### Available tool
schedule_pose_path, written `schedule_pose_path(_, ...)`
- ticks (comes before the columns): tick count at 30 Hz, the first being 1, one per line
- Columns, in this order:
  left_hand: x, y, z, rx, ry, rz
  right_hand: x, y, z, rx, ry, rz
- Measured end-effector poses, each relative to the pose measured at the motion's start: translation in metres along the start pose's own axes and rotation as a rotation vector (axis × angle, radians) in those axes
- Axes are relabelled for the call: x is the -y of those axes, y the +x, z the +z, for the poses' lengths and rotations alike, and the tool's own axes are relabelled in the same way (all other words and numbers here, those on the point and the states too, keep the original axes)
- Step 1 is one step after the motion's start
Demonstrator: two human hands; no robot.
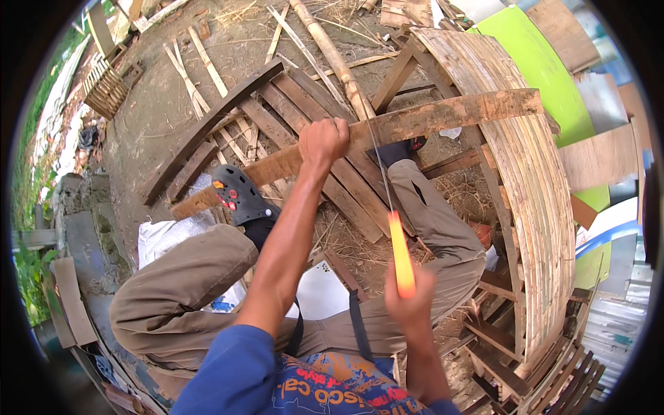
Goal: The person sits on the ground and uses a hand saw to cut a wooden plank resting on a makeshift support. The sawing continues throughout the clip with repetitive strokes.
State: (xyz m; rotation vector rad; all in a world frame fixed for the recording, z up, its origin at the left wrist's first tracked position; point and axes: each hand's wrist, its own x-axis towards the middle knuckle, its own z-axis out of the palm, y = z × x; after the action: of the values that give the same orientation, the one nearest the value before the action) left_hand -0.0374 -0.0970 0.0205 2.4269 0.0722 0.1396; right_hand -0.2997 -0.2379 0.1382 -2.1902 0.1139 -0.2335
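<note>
A long brown wooden plank (449, 119) lies slantwise across the view, from under my shoe (238, 196) at the left to the bamboo-topped bench at the right. My left hand (324, 144) is closed over the plank near its middle. Blurred by motion, my right hand (409, 294) grips the orange and yellow handle of a handsaw (398, 252). The saw's thin blade, seen nearly edge-on, meets the plank just right of my left hand. Below the plank rests a slatted wooden frame (346, 197).
A bench with a bamboo-slat top (529, 221) stands at my right, beside a bright green panel (546, 69). Bamboo poles (332, 55) and split strips lie on the dirt ahead. A concrete block wall (90, 228) is at the left, and wooden slatted pieces (553, 387) are at the lower right.
</note>
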Motion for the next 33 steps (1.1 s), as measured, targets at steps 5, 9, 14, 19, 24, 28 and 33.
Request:
schedule_pose_path(5, 0.002, -0.004, 0.005, -0.074, -0.002, 0.048, 0.003, 0.158, 0.072, -0.073, -0.134, -0.003)
schedule_pose_path(9, 0.012, 0.007, -0.004, 0.045, 0.075, -0.031, -0.019, 0.134, 0.077, -0.072, -0.08, -0.16)
schedule_pose_path(14, 0.002, 0.0, -0.006, 0.036, -0.029, 0.043, -0.076, 0.105, 0.066, -0.145, 0.091, -0.323)
schedule_pose_path(19, 0.029, 0.036, 0.0, 0.148, -0.015, 0.008, -0.047, 0.057, 0.034, -0.138, 0.084, -0.587)
schedule_pose_path(24, 0.024, 0.033, -0.003, 0.284, -0.009, 0.012, -0.059, -0.04, 0.014, -0.205, 0.114, -0.328)
schedule_pose_path(28, 0.027, -0.012, -0.002, -0.092, 0.036, 0.494, -0.103, -0.086, 0.021, -0.226, 0.066, -0.181)
schedule_pose_path(33, 0.039, -0.025, 0.02, -0.216, 0.253, 0.421, -0.115, -0.089, 0.027, -0.208, 0.124, -0.147)
